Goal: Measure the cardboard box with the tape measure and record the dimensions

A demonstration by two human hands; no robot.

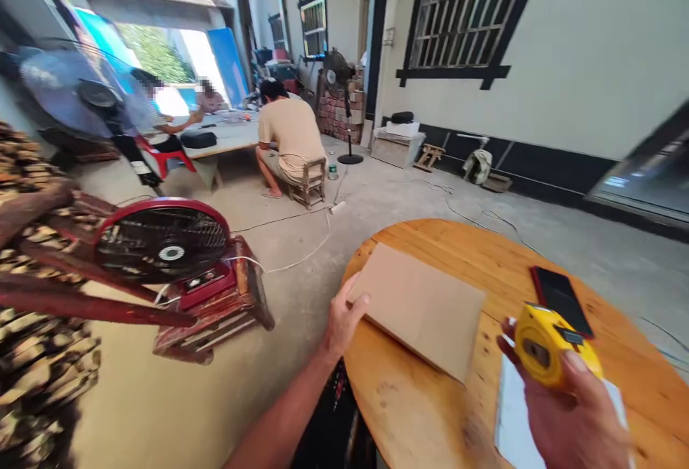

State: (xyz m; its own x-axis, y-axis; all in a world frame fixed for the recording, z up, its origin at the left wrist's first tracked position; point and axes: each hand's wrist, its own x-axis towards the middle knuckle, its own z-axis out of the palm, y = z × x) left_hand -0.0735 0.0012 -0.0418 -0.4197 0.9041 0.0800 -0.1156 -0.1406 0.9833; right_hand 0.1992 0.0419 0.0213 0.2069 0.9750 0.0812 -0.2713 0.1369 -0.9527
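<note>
My left hand (347, 317) grips the left edge of a flat brown cardboard box (423, 307), thumb on top and fingers underneath. The box lies over the round wooden table (392, 411), its near side seeming slightly raised. In my right hand (570, 411) is a yellow tape measure (552, 347), held above the table's right side with the fingers wrapped round it. No drawn-out tape shows. Beneath that hand lies a white sheet or pad (511, 411), partly hidden. Just beyond the tape measure rests a dark phone with a red edge (563, 296).
At left, a red fan (166, 239) sits on a wooden chair (215, 322) beside stacked firewood (43, 368). A person in a beige shirt (293, 131) sits at a far table with other people. A standing fan (339, 74) is behind. Cords (301, 261) cross the floor.
</note>
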